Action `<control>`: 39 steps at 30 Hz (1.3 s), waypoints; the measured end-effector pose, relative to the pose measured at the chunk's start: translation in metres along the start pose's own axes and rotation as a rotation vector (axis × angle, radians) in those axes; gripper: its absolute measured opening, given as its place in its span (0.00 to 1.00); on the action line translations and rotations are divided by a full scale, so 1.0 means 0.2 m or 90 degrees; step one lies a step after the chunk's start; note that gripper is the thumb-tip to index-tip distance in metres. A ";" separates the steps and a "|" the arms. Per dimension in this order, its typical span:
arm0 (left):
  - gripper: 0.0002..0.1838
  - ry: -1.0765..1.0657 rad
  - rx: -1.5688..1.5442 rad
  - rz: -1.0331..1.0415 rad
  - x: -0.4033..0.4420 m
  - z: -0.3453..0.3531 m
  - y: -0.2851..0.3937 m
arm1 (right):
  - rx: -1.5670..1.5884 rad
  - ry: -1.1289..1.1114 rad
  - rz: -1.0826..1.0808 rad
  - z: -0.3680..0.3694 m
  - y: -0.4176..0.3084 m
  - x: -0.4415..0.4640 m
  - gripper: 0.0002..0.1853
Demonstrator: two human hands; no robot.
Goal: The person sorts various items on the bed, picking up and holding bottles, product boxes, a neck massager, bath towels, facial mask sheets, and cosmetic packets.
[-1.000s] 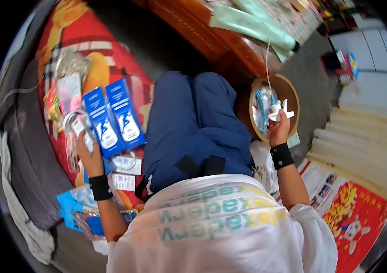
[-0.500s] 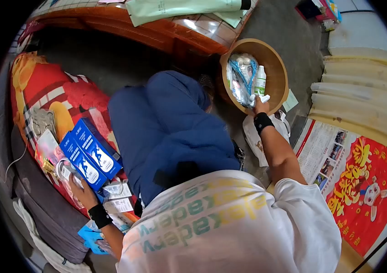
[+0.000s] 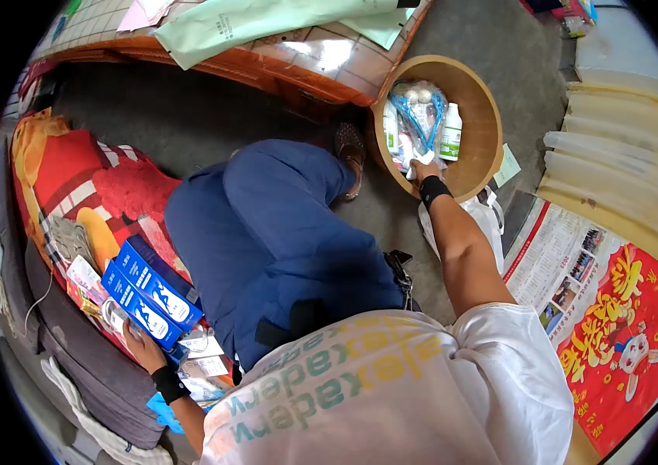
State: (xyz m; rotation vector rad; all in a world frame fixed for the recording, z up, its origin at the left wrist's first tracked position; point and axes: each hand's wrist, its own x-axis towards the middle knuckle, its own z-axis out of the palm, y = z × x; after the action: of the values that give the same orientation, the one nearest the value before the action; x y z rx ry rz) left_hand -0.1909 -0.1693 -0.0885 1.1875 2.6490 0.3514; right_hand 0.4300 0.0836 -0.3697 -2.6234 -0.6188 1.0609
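Fingers of your right hand (image 3: 426, 173) are pinched narrow on a small, irregular white piece (image 3: 424, 158), seemingly plastic, inside the rim of the round tan bin (image 3: 489, 116). It should handle as light, stiff and rather smooth, so it may slip if you squeeze only an edge; take hold across its thickest part with thumb and fingertips. Your left fingers curl near a pale, rounded object (image 3: 114, 315); you touch its lower end, but I cannot tell how firmly they close on it. Judging by its look, it is light too, best held around its sides.

As for position, the white piece sits at your right fingertips, just beside the clear plastic packet with a blue looped cord (image 3: 419, 116) and near the white bottle with a green label (image 3: 450, 133). The pale object lies beyond your left fingertips, beside 2 long blue printed cardboard boxes (image 3: 143, 310) on the red patterned cloth (image 3: 123, 194).
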 end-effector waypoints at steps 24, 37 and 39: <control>0.22 0.123 -0.087 0.017 -0.06 0.06 -0.04 | 0.081 -0.150 -0.657 0.04 -0.47 -0.76 0.09; 0.28 0.242 -0.717 -0.121 -0.15 -0.14 -0.13 | 0.044 -0.741 -0.803 0.39 -0.82 -2.23 0.17; 0.28 0.221 -0.814 -0.211 -0.16 -0.17 -0.17 | -0.046 -0.860 -0.629 0.56 -0.75 -2.34 0.21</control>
State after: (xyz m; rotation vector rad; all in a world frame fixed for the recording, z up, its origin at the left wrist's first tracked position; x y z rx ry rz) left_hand -0.2033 -0.2188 -0.0636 0.2583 1.9808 1.8842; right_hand 0.0049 0.0025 -0.1101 -0.8788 -1.8509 2.1511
